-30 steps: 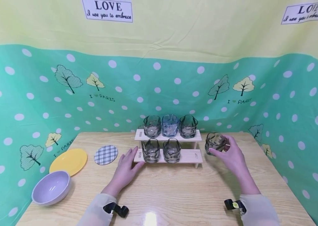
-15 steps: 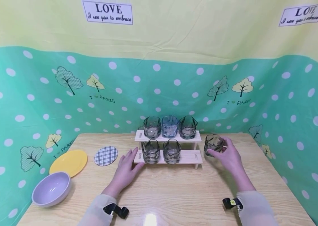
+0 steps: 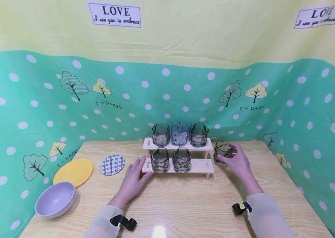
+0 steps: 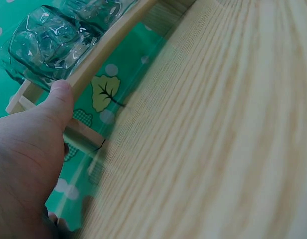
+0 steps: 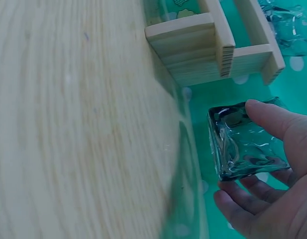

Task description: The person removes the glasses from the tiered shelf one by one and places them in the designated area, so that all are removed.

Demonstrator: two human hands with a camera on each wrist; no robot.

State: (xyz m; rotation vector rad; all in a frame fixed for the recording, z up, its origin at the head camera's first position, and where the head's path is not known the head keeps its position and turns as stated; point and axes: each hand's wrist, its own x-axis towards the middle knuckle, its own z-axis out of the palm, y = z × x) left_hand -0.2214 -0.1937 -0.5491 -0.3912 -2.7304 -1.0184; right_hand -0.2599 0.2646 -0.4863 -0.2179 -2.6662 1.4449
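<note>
- Smoky glass (image 3: 222,150) pinched in the right hand (image 3: 240,162), near the counter's (image 3: 173,205) back edge; it's crept closer to the wooden rack (image 3: 198,165), so probably mid-carry
- left hand (image 3: 133,181) spread wide, thumb touching the rack's left end
- left fingertips hidden, rack glasses (image 4: 46,47) cut off in left wrist view

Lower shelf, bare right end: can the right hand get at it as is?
Probably yes. The right hand, holding a smoky glass, is just right of the lower shelf, with nothing visible between the glass and it. The left hand touches the shelf's left end, out of the way.
</note>
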